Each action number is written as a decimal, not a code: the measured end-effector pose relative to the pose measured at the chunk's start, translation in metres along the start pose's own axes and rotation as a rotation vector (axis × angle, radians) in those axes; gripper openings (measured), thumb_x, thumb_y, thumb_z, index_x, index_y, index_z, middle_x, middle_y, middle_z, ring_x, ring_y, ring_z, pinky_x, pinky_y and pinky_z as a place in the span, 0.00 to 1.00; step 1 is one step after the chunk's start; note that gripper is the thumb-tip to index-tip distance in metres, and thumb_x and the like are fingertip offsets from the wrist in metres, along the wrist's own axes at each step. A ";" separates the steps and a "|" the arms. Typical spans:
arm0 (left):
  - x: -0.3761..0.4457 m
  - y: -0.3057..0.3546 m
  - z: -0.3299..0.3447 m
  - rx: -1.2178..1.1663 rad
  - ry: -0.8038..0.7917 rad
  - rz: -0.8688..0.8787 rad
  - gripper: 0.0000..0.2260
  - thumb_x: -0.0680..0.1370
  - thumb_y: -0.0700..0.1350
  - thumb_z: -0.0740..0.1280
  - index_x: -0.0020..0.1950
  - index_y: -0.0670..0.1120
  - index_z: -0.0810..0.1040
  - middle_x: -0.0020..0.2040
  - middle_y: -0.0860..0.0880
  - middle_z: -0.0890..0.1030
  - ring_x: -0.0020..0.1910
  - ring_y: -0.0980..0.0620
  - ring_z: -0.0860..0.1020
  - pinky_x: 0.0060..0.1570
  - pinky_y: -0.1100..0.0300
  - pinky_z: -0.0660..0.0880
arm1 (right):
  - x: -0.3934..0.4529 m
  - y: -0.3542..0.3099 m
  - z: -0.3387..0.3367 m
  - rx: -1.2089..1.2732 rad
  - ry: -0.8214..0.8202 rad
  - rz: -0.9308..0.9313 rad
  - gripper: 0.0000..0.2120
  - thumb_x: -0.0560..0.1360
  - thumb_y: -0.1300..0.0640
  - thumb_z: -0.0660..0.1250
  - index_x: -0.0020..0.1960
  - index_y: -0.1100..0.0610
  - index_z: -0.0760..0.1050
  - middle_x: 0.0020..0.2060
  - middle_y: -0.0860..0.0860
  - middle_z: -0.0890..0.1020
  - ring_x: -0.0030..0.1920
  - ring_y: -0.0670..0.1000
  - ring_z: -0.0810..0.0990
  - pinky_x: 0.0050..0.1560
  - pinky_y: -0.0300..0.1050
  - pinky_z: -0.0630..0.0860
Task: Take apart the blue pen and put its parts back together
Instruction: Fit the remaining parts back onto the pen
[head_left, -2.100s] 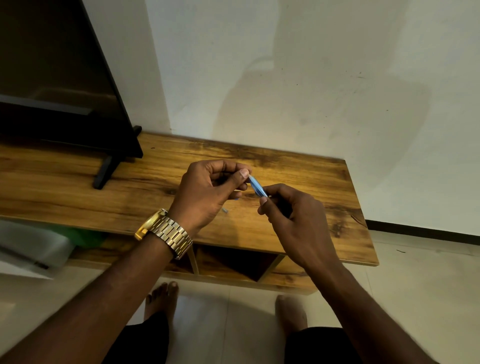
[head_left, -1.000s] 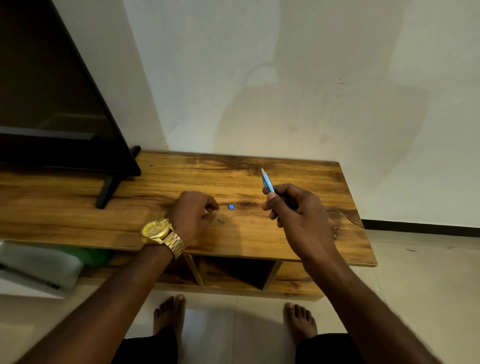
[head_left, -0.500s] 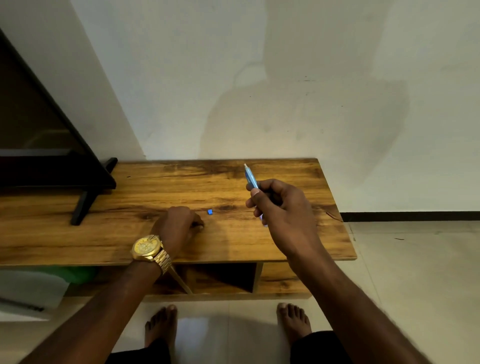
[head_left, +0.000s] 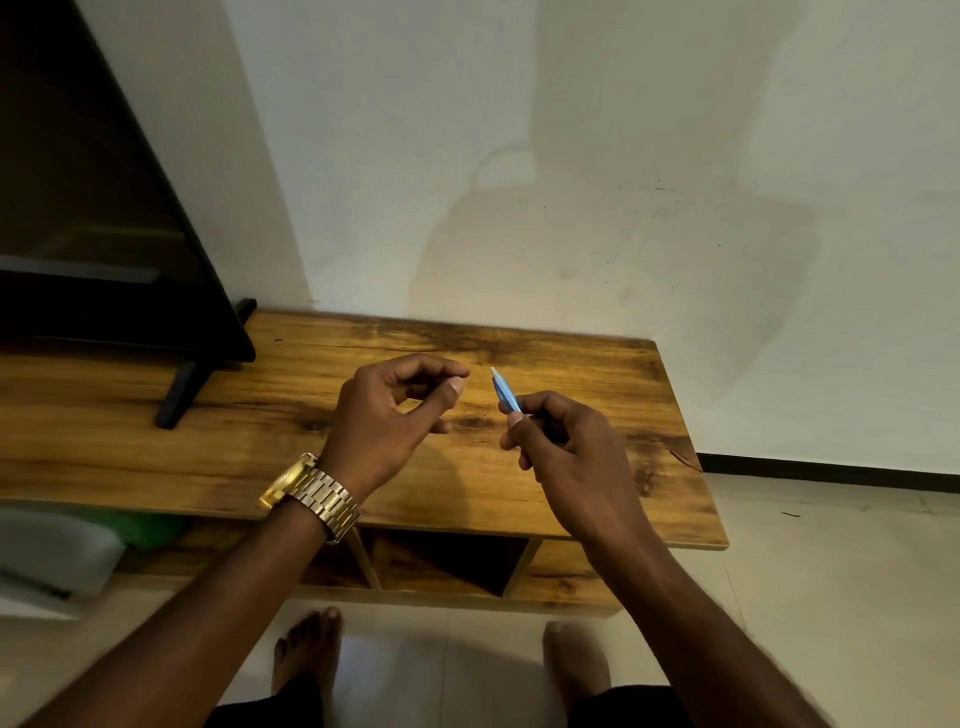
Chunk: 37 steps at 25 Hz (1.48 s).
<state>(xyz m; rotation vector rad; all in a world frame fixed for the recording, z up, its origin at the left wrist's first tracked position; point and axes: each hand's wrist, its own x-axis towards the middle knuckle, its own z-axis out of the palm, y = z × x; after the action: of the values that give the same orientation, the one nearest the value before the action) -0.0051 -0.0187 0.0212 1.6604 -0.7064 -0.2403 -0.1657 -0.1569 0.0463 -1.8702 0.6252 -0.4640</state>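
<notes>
**Pen held in right hand above table**

Pen, blue with a pale tip, gripped in right hand, fingers curled round lower end, tip slanting up toward 11 o'clock. Held above the wooden table, not touching it. Left hand raised just beside, at 9 o'clock from pen tip, a small gap between them. Thumb and forefinger pressed tip to tip in a pinch; cannot tell whether anything small sits between them. Gold watch on left wrist. Black television at 10 o'clock on table, one slanted black foot resting on the wood. Open shelf compartments under table top. Bare feet on tiled floor at 6 o'clock. Pale wall behind, with shadows on it.
</notes>
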 end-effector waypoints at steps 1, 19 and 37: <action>0.001 0.002 0.000 -0.100 -0.005 -0.037 0.06 0.80 0.43 0.76 0.56 0.49 0.89 0.46 0.53 0.89 0.48 0.55 0.87 0.40 0.59 0.85 | -0.001 0.000 0.003 -0.021 -0.006 -0.007 0.07 0.85 0.53 0.67 0.60 0.47 0.84 0.41 0.44 0.89 0.37 0.43 0.83 0.36 0.31 0.75; -0.003 0.005 -0.040 0.200 -0.374 0.041 0.10 0.74 0.51 0.80 0.55 0.55 0.90 0.44 0.55 0.91 0.42 0.56 0.90 0.45 0.57 0.87 | -0.006 -0.002 0.004 -0.444 -0.154 -0.331 0.14 0.83 0.58 0.72 0.66 0.48 0.84 0.54 0.45 0.89 0.51 0.43 0.86 0.54 0.38 0.82; -0.002 0.004 -0.020 -0.179 -0.232 -0.012 0.10 0.75 0.49 0.78 0.54 0.47 0.90 0.47 0.45 0.91 0.46 0.47 0.91 0.40 0.59 0.86 | 0.000 0.004 -0.002 -0.167 -0.126 -0.150 0.05 0.82 0.55 0.73 0.58 0.49 0.82 0.42 0.44 0.89 0.42 0.42 0.86 0.44 0.31 0.76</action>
<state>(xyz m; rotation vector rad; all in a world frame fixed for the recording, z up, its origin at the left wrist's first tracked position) 0.0026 -0.0011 0.0289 1.4802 -0.8239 -0.4971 -0.1676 -0.1592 0.0431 -2.0974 0.4523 -0.3969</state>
